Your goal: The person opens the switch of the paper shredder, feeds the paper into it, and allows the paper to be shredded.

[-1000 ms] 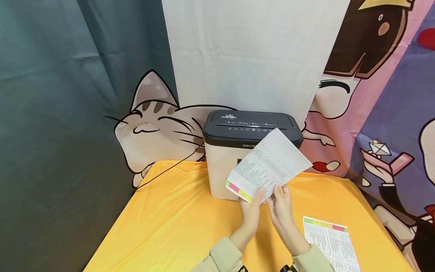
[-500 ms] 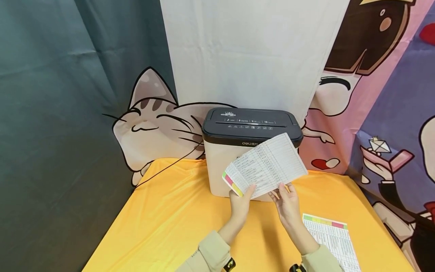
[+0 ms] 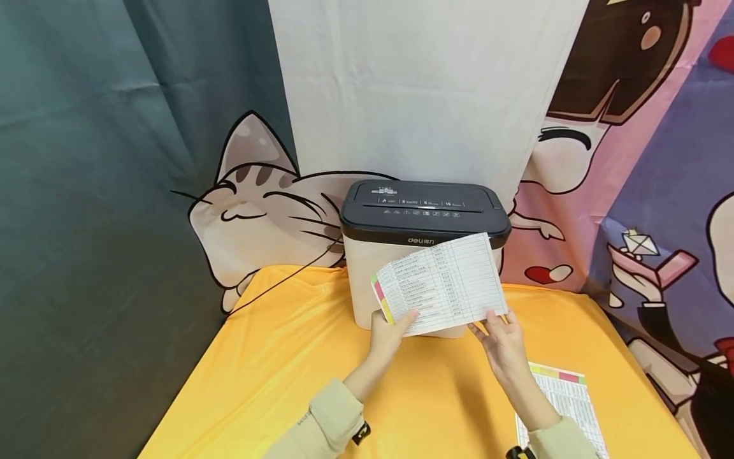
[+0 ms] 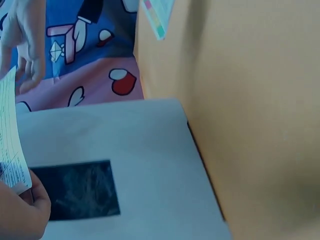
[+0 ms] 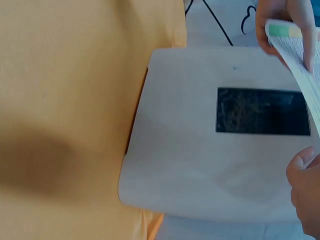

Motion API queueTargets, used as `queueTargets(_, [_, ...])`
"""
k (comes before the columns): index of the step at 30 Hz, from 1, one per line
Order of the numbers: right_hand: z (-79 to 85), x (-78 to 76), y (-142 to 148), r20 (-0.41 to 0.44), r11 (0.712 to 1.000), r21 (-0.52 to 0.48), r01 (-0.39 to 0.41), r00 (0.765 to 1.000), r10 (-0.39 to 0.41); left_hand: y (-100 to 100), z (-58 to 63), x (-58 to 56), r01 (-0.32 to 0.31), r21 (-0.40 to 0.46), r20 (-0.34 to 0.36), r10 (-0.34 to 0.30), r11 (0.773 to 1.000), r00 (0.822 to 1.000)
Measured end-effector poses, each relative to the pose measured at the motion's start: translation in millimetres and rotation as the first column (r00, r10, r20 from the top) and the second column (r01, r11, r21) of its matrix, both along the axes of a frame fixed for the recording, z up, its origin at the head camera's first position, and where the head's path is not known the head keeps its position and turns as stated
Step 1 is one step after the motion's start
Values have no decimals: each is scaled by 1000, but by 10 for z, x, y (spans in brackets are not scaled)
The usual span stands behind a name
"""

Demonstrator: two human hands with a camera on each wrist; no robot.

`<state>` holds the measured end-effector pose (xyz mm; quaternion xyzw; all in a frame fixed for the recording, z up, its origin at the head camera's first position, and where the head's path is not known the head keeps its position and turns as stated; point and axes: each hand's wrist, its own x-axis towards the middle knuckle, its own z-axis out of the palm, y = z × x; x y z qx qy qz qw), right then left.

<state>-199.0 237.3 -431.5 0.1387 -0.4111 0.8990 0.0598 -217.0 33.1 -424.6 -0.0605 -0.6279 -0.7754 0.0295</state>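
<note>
A printed sheet of paper (image 3: 444, 284) with a coloured strip at its left end is held up in front of the paper shredder (image 3: 421, 213). My left hand (image 3: 387, 335) pinches its lower left part, thumb on the printed face. At the lower right corner my right hand (image 3: 501, 344) pinches the edge between thumb and fingers. In the left wrist view the paper (image 4: 10, 135) curves up from the left hand (image 4: 25, 210). The right wrist view has the right hand (image 5: 306, 190) at the paper's near edge.
A second printed sheet (image 3: 564, 401) lies on the yellow cloth (image 3: 275, 382) at the right. The shredder's body has a dark window (image 5: 262, 111). A thin black cord (image 3: 287, 284) runs left from the shredder. Printed curtains (image 3: 424, 89) hang behind.
The sheet has turned clockwise from a steep slant to nearly level and come a little lower. My hands have moved apart, left hand leftward and right hand rightward.
</note>
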Motion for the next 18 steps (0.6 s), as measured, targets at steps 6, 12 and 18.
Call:
queueTargets(6, [77, -32, 163, -27, 999, 35, -27, 999, 28, -190, 238, -1, 49, -145, -50, -57, 988, 997])
queueTargets(12, [213, -48, 225, -6, 971, 238, 12, 1000, -11, -293, 369, -26, 72, -255, -33, -83, 964, 996])
queueTargets(18, [397, -109, 254, -5, 871, 491, 12, 1000, -11, -310, 496, -38, 89, -321, -38, -106, 943, 994])
